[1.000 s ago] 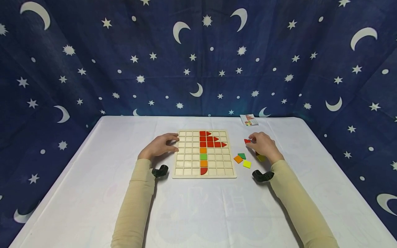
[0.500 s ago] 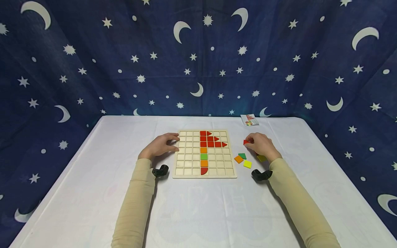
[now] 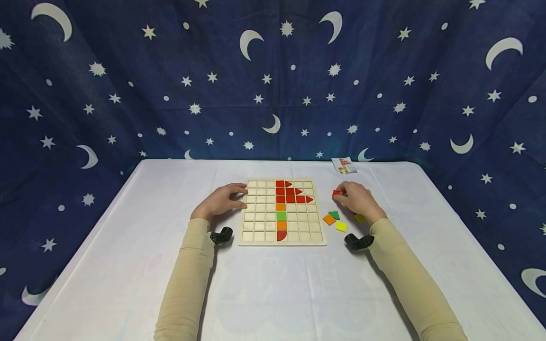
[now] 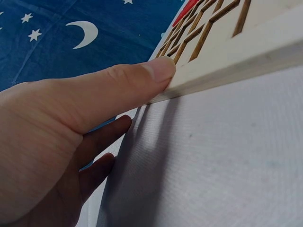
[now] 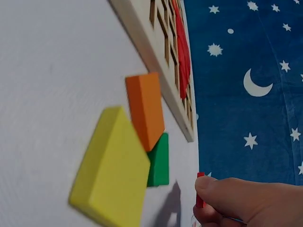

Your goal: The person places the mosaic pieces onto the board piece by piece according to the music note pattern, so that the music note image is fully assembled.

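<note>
In the head view my left hand [image 3: 220, 201] lies at the left edge of a pale wooden grid board [image 3: 260, 232]. Its thumb [image 4: 161, 70] rests against the board's rim in the left wrist view, the other fingers loosely bent beside it. To the right of the board my right hand [image 3: 357, 197] pinches a small red block [image 3: 336, 193] between thumb and fingers. Seen from the right wrist, the red block [image 5: 200, 189] shows only a narrow side, so its shape is largely hidden. Red, orange and green pieces sit in the board's cells.
An orange block [image 3: 329, 219], a green block [image 3: 334, 215] and a yellow block [image 3: 341, 227] lie right of the board. Another yellow block [image 3: 360, 218] is partly under my right hand. A printed pattern card [image 3: 344, 166] lies at the back, before a dark blue curtain [image 3: 273, 94].
My right hand has shifted a little to the left, bringing the red block with it. My left hand and the board keep their places.
</note>
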Tool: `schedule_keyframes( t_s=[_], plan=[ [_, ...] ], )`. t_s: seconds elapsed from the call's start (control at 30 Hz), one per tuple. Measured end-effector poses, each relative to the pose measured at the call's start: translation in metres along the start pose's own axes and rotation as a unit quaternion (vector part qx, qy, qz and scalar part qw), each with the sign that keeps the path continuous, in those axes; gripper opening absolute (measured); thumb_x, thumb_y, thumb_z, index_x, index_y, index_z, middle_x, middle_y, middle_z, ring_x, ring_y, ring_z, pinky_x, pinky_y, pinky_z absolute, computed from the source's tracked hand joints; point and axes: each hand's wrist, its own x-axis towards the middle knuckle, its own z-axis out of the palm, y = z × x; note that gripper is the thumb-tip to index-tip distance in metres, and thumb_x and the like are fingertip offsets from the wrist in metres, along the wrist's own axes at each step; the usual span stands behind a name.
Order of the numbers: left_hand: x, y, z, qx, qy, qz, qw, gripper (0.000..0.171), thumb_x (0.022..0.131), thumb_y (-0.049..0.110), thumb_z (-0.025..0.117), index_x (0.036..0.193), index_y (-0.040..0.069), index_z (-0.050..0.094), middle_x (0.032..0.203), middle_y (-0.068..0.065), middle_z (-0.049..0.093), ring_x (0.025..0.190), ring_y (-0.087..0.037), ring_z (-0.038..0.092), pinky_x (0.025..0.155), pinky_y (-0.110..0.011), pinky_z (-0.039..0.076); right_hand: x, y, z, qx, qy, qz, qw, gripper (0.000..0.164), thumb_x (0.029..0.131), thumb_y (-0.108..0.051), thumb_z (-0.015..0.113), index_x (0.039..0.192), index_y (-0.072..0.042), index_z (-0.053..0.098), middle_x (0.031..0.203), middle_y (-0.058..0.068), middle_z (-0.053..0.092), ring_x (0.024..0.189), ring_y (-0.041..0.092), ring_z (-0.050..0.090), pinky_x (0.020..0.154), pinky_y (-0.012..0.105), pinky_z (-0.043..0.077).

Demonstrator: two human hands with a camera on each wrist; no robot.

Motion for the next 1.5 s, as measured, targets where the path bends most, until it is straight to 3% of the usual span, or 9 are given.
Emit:
schedule_keyframes(
  t_s=[0.2, 0.57, 0.8, 1.1, 1.5],
  plan=[
    [-0.001, 0.000, 0.000, 0.001, -0.001, 0.005, 1.0000, 0.049, 0.087, 0.024, 0.075, 0.130, 0.003, 0.061, 0.150, -0.012, 0.043, 0.142, -0.031, 0.033, 0.117, -0.044, 0.027, -0.002, -0.007, 0.000, 0.011, 0.001, -0.012, 1.000, 0.029, 0.094, -0.020, 0.066, 0.113, 0.002, 0.065, 0.097, 0.013, 0.064, 0.086, 0.027, 0.053, 0.080, 0.040, 0.049],
    [-0.001, 0.000, -0.001, -0.003, 0.002, 0.002, 1.0000, 0.048, 0.087, 0.023, 0.076, 0.129, 0.004, 0.062, 0.150, -0.012, 0.044, 0.142, -0.031, 0.034, 0.117, -0.044, 0.028, -0.006, -0.025, 0.003, -0.004, 0.005, -0.067, 0.998, 0.031, 0.093, -0.019, 0.066, 0.117, 0.000, 0.068, 0.103, 0.014, 0.068, 0.095, 0.030, 0.059, 0.089, 0.050, 0.046],
    [-0.001, -0.001, 0.000, -0.001, 0.002, 0.000, 1.0000, 0.049, 0.087, 0.024, 0.076, 0.129, 0.004, 0.062, 0.149, -0.011, 0.044, 0.141, -0.031, 0.034, 0.117, -0.044, 0.028, -0.014, -0.052, 0.005, -0.029, 0.007, -0.116, 0.993, 0.030, 0.093, -0.023, 0.067, 0.116, -0.004, 0.068, 0.103, 0.009, 0.067, 0.093, 0.026, 0.060, 0.083, 0.050, 0.044],
    [-0.001, 0.002, -0.001, 0.003, -0.004, -0.002, 1.0000, 0.051, 0.087, 0.025, 0.075, 0.131, 0.003, 0.060, 0.151, -0.011, 0.042, 0.142, -0.030, 0.032, 0.117, -0.045, 0.027, -0.021, -0.095, 0.018, -0.029, -0.006, -0.188, 0.982, 0.034, 0.092, -0.026, 0.068, 0.117, -0.003, 0.068, 0.106, 0.008, 0.067, 0.096, 0.024, 0.061, 0.085, 0.047, 0.046],
    [-0.001, 0.001, -0.001, 0.005, -0.003, -0.004, 1.0000, 0.051, 0.088, 0.025, 0.075, 0.132, 0.004, 0.060, 0.151, -0.010, 0.043, 0.143, -0.030, 0.032, 0.117, -0.045, 0.027, -0.017, -0.128, 0.034, -0.031, -0.022, -0.239, 0.970, 0.028, 0.092, -0.025, 0.069, 0.112, -0.005, 0.069, 0.103, 0.004, 0.069, 0.096, 0.019, 0.063, 0.089, 0.043, 0.048]
  ],
)
